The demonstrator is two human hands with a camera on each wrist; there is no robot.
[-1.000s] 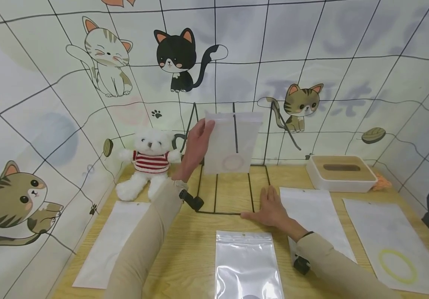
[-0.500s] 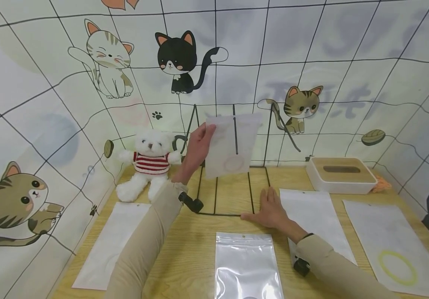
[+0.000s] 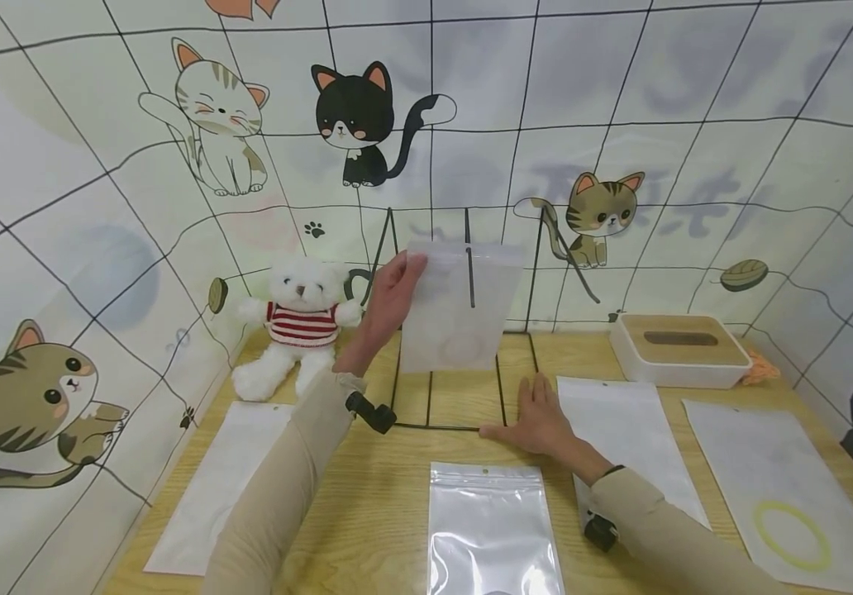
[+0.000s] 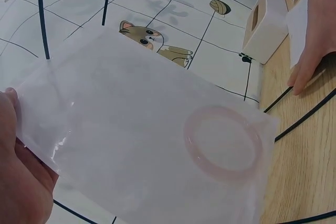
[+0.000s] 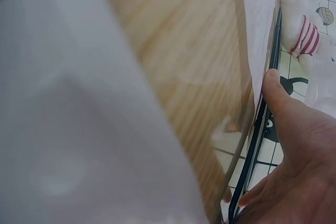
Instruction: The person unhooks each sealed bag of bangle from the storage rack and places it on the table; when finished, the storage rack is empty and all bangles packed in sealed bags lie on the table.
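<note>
My left hand [image 3: 393, 291] pinches the upper left corner of a translucent zip bag [image 3: 441, 314], thumb in front. A pink ring [image 4: 191, 137] shows through the bag's lower part in the left wrist view. The bag hangs upright at the middle prong [image 3: 471, 281] of a black wire rack [image 3: 437, 427]. In the head view the prong's dark line crosses the bag's upper part; whether it passes through the hang hole I cannot tell. My right hand [image 3: 538, 420] rests on the rack's front right base corner, fingers extended and thumb [image 5: 274, 85] along the front bar.
A glossy zip bag [image 3: 489, 529] lies in front of the rack. Other flat bags lie at left [image 3: 221, 487] and right [image 3: 631, 438], one with a yellow ring [image 3: 764, 533]. A white teddy bear [image 3: 302, 322] sits left; a white box [image 3: 683, 368] stands back right.
The bag has come down a little and swung, with my left hand lowering slightly along with it. My right hand has stayed on the rack's base.
</note>
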